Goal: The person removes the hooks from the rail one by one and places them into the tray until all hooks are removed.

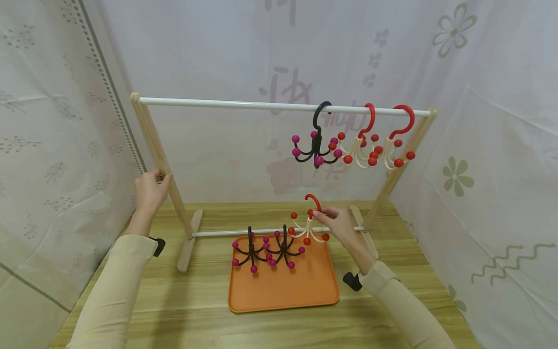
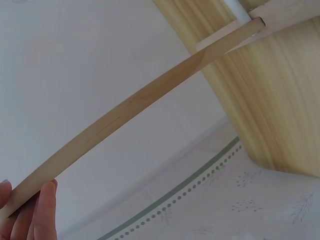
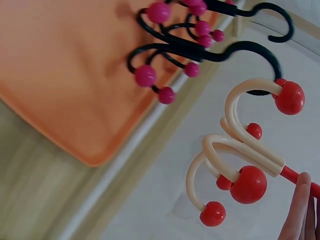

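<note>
My left hand grips the left wooden post of a small clothes rack; in the left wrist view its fingers wrap the post. With my right hand I pinch the red hook of a cream multi-arm hanger with red ball tips, held in the air over the tray's back edge. Two black hangers with magenta balls, one left and one right, lie on the orange tray. From the white top bar hang a black hanger and two cream-and-red hangers.
The rack's lower white bar runs just behind the tray. Wooden feet stand on the wood-grain table. The right post is behind my right hand. Patterned white cloth encloses the sides and back.
</note>
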`<act>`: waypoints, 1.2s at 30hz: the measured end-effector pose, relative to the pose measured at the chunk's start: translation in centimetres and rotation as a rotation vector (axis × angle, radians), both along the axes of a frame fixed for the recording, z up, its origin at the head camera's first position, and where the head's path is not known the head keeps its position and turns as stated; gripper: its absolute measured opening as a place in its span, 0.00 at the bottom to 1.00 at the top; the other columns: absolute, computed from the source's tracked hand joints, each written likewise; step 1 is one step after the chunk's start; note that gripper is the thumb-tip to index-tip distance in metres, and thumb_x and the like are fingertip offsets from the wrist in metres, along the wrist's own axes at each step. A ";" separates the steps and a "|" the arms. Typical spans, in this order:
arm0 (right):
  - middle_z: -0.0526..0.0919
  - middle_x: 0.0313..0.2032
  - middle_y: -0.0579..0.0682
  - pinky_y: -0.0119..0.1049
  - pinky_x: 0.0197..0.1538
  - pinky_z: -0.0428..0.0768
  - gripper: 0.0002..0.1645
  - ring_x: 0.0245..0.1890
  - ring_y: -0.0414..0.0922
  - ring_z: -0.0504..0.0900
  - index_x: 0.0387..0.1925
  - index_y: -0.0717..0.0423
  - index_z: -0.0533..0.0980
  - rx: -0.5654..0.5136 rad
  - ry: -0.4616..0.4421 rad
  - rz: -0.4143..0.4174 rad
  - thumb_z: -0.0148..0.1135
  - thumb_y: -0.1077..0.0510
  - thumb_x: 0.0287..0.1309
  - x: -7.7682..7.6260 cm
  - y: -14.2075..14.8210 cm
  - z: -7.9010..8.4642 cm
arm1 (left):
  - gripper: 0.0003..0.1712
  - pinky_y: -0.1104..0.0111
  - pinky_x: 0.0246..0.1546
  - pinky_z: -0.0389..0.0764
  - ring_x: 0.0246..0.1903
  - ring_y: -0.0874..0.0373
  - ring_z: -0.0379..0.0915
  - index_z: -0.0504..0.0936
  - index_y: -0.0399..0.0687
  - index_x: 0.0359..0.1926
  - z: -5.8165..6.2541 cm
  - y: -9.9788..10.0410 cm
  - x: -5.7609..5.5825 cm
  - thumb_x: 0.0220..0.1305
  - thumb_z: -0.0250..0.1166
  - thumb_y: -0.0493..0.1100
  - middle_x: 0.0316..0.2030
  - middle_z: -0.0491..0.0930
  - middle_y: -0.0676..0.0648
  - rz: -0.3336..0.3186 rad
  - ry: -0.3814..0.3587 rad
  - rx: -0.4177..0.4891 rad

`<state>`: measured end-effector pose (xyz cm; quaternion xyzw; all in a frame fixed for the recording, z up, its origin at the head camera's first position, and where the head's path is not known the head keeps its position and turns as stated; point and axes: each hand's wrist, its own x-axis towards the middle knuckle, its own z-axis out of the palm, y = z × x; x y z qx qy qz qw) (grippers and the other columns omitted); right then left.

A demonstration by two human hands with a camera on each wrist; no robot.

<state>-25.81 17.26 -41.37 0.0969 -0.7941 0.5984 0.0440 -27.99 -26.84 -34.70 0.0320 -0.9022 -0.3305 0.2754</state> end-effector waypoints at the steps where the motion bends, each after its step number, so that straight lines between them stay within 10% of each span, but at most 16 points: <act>1: 0.82 0.32 0.56 0.41 0.39 0.75 0.19 0.38 0.57 0.77 0.38 0.64 0.78 0.017 -0.007 -0.006 0.62 0.52 0.52 0.1 0.2 -0.3 | 0.17 0.53 0.31 0.72 0.33 0.38 0.73 0.76 0.28 0.31 0.0 0.0 0.0 0.63 0.51 0.41 0.33 0.77 0.29 -0.001 -0.003 0.000; 7: 0.82 0.31 0.54 0.44 0.38 0.75 0.19 0.35 0.52 0.78 0.36 0.61 0.79 0.064 -0.011 -0.049 0.62 0.49 0.51 0.5 1.0 -2.3 | 0.17 0.51 0.34 0.72 0.35 0.36 0.72 0.76 0.28 0.32 0.1 0.0 0.0 0.64 0.51 0.41 0.35 0.76 0.29 -0.008 -0.012 0.004; 10: 0.82 0.30 0.53 0.43 0.38 0.74 0.17 0.33 0.50 0.79 0.36 0.60 0.80 0.020 0.054 -0.007 0.62 0.50 0.51 -1.3 2.5 -6.4 | 0.17 0.51 0.33 0.72 0.34 0.37 0.73 0.75 0.28 0.32 0.0 0.0 0.0 0.64 0.51 0.41 0.34 0.76 0.29 -0.009 -0.003 0.002; 14: 0.82 0.31 0.55 0.43 0.38 0.74 0.19 0.31 0.46 0.79 0.37 0.64 0.79 0.023 0.021 -0.018 0.62 0.51 0.51 -0.9 2.8 -7.4 | 0.17 0.52 0.33 0.72 0.34 0.37 0.73 0.75 0.27 0.32 0.0 -0.1 -0.1 0.64 0.51 0.41 0.34 0.76 0.29 -0.005 0.000 0.001; 16: 0.81 0.31 0.58 0.44 0.37 0.75 0.20 0.31 0.48 0.79 0.37 0.67 0.78 0.070 -0.049 -0.076 0.62 0.52 0.51 1.5 1.6 -4.7 | 0.17 0.52 0.32 0.72 0.34 0.37 0.73 0.75 0.27 0.32 0.0 -0.1 -0.1 0.64 0.50 0.41 0.34 0.76 0.29 -0.003 -0.006 0.003; 26: 0.82 0.27 0.52 0.37 0.24 0.75 0.14 0.28 0.49 0.80 0.36 0.61 0.80 -0.017 0.076 0.007 0.62 0.54 0.51 0.9 2.8 -10.1 | 0.17 0.52 0.33 0.72 0.36 0.36 0.72 0.75 0.28 0.32 0.0 -0.2 -0.1 0.64 0.50 0.42 0.35 0.76 0.28 -0.001 -0.019 0.003; 36: 0.82 0.28 0.53 0.39 0.27 0.76 0.12 0.29 0.52 0.80 0.33 0.62 0.80 -0.021 0.078 -0.076 0.64 0.56 0.50 1.6 1.7 -10.9 | 0.17 0.51 0.33 0.72 0.36 0.36 0.73 0.75 0.27 0.33 0.0 -0.2 0.0 0.64 0.50 0.41 0.35 0.76 0.28 -0.008 -0.017 0.005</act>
